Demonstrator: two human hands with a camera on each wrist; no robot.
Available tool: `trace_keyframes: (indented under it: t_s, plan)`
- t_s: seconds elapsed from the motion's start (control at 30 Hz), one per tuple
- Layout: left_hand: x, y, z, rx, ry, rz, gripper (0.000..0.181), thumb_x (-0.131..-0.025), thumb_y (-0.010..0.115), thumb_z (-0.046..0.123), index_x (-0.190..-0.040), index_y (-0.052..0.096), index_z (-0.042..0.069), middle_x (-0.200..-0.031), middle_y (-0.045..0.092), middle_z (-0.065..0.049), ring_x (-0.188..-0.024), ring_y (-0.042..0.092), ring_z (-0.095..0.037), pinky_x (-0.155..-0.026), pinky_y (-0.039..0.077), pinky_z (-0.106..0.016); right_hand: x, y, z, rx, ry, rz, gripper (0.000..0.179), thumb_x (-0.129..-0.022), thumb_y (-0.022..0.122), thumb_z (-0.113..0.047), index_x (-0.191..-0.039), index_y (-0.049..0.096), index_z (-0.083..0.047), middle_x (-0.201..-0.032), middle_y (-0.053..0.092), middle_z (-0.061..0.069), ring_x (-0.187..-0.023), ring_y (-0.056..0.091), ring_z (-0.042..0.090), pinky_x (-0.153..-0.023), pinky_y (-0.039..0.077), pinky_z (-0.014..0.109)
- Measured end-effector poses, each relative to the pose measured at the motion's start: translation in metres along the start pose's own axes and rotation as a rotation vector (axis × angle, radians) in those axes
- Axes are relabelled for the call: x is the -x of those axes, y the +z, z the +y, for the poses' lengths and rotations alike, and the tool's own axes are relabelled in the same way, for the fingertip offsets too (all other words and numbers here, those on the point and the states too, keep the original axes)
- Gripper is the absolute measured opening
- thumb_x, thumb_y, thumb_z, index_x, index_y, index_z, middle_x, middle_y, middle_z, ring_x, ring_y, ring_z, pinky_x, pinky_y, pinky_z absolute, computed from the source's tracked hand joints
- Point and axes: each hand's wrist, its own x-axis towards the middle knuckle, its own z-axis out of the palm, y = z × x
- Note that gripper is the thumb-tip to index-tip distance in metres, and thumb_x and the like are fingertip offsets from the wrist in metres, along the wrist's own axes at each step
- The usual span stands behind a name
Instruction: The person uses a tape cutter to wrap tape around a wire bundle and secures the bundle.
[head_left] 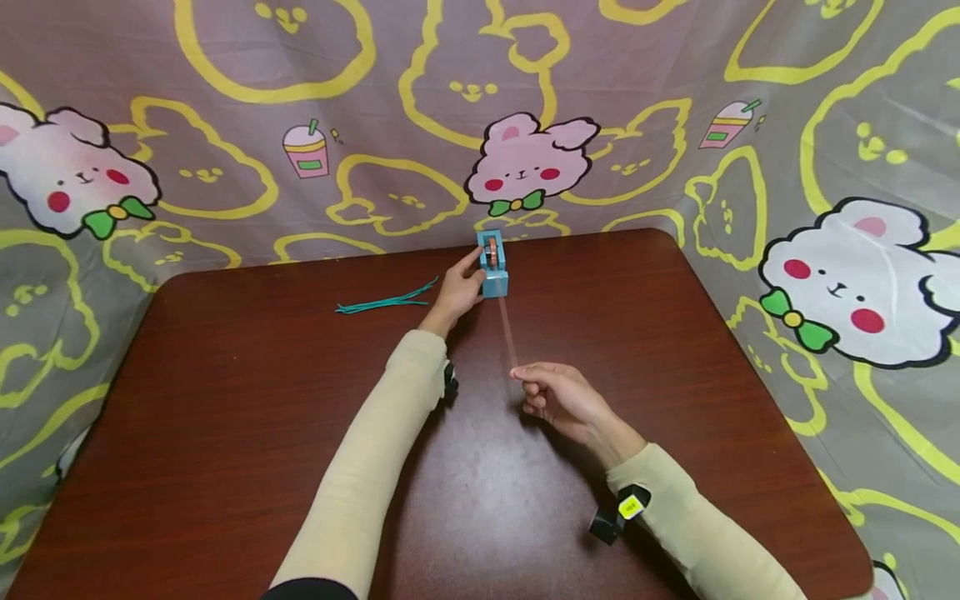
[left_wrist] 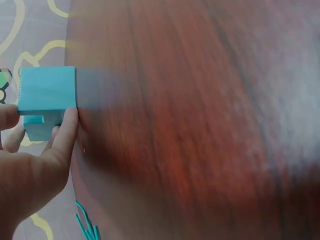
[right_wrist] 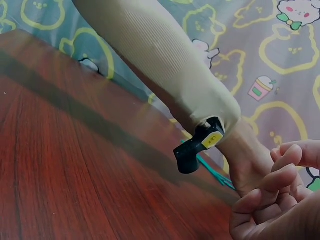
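Note:
A light blue tape dispenser with a roll of tape in it stands near the table's far edge. My left hand grips it from the left side; in the left wrist view the fingers lie against the blue body. A clear strip of tape runs taut from the dispenser toward me. Its near end is pinched between thumb and forefinger of my right hand, the other fingers being curled. The right wrist view shows that hand's curled fingers, but the tape is hard to make out there.
Several thin teal strands lie left of the dispenser on the brown table. A patterned cloth hangs behind the table and along its sides. Black wrist cameras are strapped over the sleeves.

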Motion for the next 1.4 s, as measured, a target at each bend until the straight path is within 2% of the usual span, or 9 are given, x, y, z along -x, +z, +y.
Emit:
trace_keyframes:
  t_s: [0.1,0.3,0.43,0.63,0.77,0.93,1.1,1.23,1.4]
  plan:
    - [0.001,0.0,-0.001,0.002,0.004,0.003,0.05,-0.109,0.045,0.019,-0.156,0.038,0.031,-0.152,0.041,-0.012,-0.103,0.056,-0.024,-0.095,0.051,-0.043,0.0,-0.001,0.001,0.002,-0.003,-0.001,0.024,-0.099,0.056,-0.003,-0.086,0.076,-0.01,-0.062,0.051,-0.005,-0.051,0.039,0.007,-0.059,0.04,0.026]
    - [0.004,-0.003,-0.004,-0.001,0.039,-0.016,0.05,-0.108,0.049,0.02,-0.157,0.038,0.025,-0.136,0.05,-0.018,-0.113,0.057,-0.03,-0.093,0.052,-0.043,-0.001,-0.003,0.002,0.005,0.001,0.002,0.025,-0.1,0.056,-0.004,-0.086,0.076,-0.011,-0.064,0.053,-0.005,-0.052,0.04,0.008,-0.06,0.041,0.027]
    - [0.007,-0.01,-0.005,0.025,0.053,-0.025,0.05,-0.107,0.051,0.023,-0.156,0.04,0.02,-0.134,0.054,-0.018,-0.119,0.057,-0.033,-0.095,0.052,-0.043,-0.002,-0.003,0.002,0.005,0.0,-0.011,0.025,-0.1,0.055,-0.004,-0.087,0.075,-0.011,-0.065,0.052,-0.005,-0.053,0.039,0.008,-0.06,0.04,0.027]
    - [0.014,-0.024,-0.002,0.023,0.101,-0.08,0.046,-0.105,0.056,0.021,-0.149,0.049,0.009,-0.134,0.056,-0.019,-0.12,0.058,-0.036,-0.095,0.051,-0.045,-0.001,-0.004,0.002,0.005,0.001,-0.015,0.024,-0.101,0.055,-0.005,-0.088,0.075,-0.01,-0.065,0.051,-0.004,-0.053,0.038,0.009,-0.061,0.041,0.027]
    - [0.024,-0.046,0.004,-0.04,0.159,-0.108,0.043,-0.103,0.06,0.017,-0.144,0.054,0.003,-0.135,0.056,-0.022,-0.122,0.057,-0.04,-0.096,0.051,-0.047,0.0,-0.003,0.0,0.002,0.001,-0.019,0.024,-0.101,0.054,-0.005,-0.089,0.074,-0.01,-0.065,0.051,-0.004,-0.054,0.037,0.009,-0.061,0.041,0.027]
    - [0.034,-0.084,0.006,-0.171,0.195,-0.087,0.04,-0.101,0.063,0.013,-0.14,0.058,0.004,-0.136,0.056,-0.021,-0.118,0.06,-0.034,-0.095,0.051,-0.044,0.0,-0.003,-0.001,-0.001,0.005,-0.019,0.024,-0.101,0.054,-0.005,-0.09,0.075,-0.01,-0.065,0.051,-0.004,-0.053,0.037,0.009,-0.061,0.041,0.027]
    - [0.042,-0.123,-0.004,-0.309,0.217,-0.036,0.041,-0.098,0.066,0.01,-0.139,0.059,0.002,-0.136,0.059,-0.018,-0.119,0.057,-0.03,-0.093,0.048,-0.04,-0.003,-0.003,0.0,0.001,0.012,-0.025,0.025,-0.101,0.054,-0.005,-0.09,0.075,-0.01,-0.065,0.051,-0.004,-0.054,0.037,0.009,-0.061,0.041,0.027]
    - [0.044,-0.147,-0.015,-0.356,0.233,-0.012,0.042,-0.096,0.069,0.007,-0.136,0.06,0.0,-0.134,0.06,-0.019,-0.12,0.056,-0.032,-0.088,0.046,-0.035,-0.004,-0.002,0.001,0.005,0.016,-0.035,0.024,-0.101,0.055,-0.005,-0.09,0.075,-0.011,-0.065,0.052,-0.004,-0.054,0.038,0.009,-0.061,0.041,0.027]
    - [0.049,-0.172,-0.025,-0.413,0.207,-0.009,0.042,-0.096,0.069,0.007,-0.136,0.06,0.0,-0.134,0.061,-0.019,-0.12,0.056,-0.032,-0.087,0.045,-0.033,-0.005,-0.001,0.002,0.004,0.018,-0.042,0.023,-0.1,0.056,-0.006,-0.09,0.075,-0.011,-0.065,0.052,-0.004,-0.054,0.04,0.009,-0.062,0.041,0.027]
